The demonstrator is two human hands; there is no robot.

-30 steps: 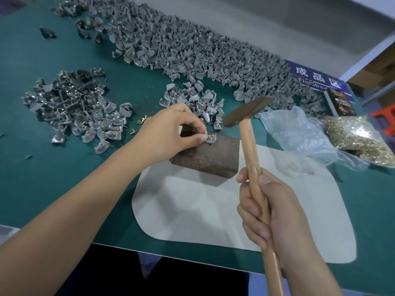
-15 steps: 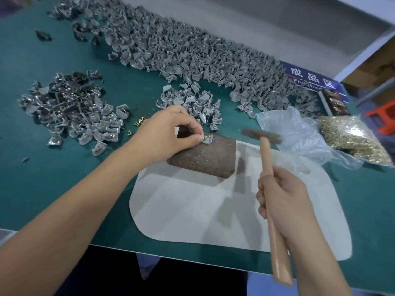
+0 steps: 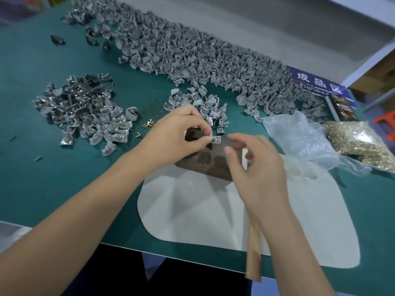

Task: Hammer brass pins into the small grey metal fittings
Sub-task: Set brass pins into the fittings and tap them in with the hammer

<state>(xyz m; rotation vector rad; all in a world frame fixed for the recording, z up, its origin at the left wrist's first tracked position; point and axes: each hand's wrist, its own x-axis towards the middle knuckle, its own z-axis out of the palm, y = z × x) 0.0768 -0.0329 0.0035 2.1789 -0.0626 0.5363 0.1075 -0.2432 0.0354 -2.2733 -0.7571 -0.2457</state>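
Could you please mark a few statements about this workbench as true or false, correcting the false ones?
1. The left hand pinches a grey fitting on the dark block. True.
2. The hammer handle lies under the right hand. True.
3. The brass pins in the bag sit left of the block. False: the bag lies to its right.
4. The block rests entirely on bare green table. False: it partly overlaps the pale mat.
5. A few loose brass pins lie beside the left pile of fittings. True.
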